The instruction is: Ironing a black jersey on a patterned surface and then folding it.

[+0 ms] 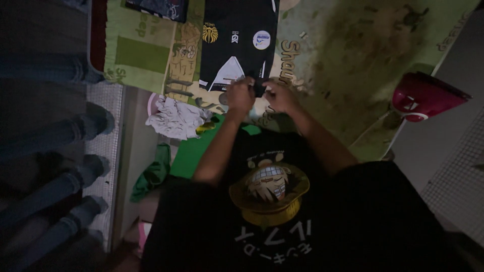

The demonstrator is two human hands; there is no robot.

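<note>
Both hands meet at the near hem of a black jersey (237, 43) spread flat on a green printed blanket (353, 55). The left hand (240, 95) is curled, fingers pinched on the dark cloth; the right hand (279, 96) is curled too, pinching the same edge just beside it. The jersey looks smooth and slightly shiny, with a white triangular panel, a gold crest and a round white patch. The blanket is soft and rumpled, with cartoon drawings and brown smudges. Left of the hands lies a crumpled white cloth (174, 120), and nearer, a bunched green cloth (154, 174). A glossy red iron (423, 96) sits to the right, well apart. Blue jeans (50, 131) hang along the left edge. The room is dim; pale tiled floor (454, 176) shows at right.
</note>
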